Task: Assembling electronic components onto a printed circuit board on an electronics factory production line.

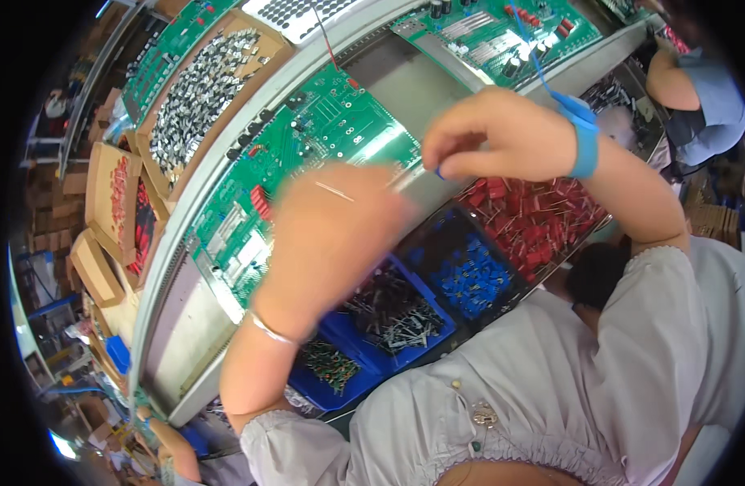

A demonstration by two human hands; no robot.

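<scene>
While the left hand (pixel 332 235) is motion-blurred and blocks the board's near edge, its grip can't be told — a thin pale lead (pixel 334 191) lies across its back, long axis slanting from upper left to lower right. Nearest the person, blue bins (pixel 352 334) hold dark leaded parts, partly hidden by the forearm; beside them are small blue parts (pixel 472 275) and red capacitors (pixel 534 219). Right hand (pixel 502 134), blue wrist strap (pixel 585 142) on, pinches a tiny blue part (pixel 439 172) — mostly hidden by the fingers. Beyond it, the green circuit board (pixel 308 138) lies on the conveyor (pixel 405 85), long axis diagonal.
</scene>
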